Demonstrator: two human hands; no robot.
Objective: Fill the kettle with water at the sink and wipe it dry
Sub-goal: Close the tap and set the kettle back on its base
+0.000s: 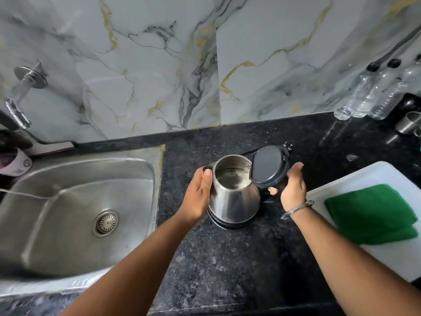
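A steel electric kettle stands on its black base on the dark granite counter, right of the sink. Its black lid is swung open to the right, and the inside looks bare metal. My left hand presses flat against the kettle's left side, thumb at the rim. My right hand wraps the handle side under the open lid; the handle itself is hidden. The steel sink lies to the left with a drain strainer. A wall tap sits at the upper left. A folded green cloth lies on a white board.
The white board takes up the counter's right side. Clear plastic bottles lean on the marble wall at the back right, with a steel cup beside them. A small container stands at the sink's far left corner.
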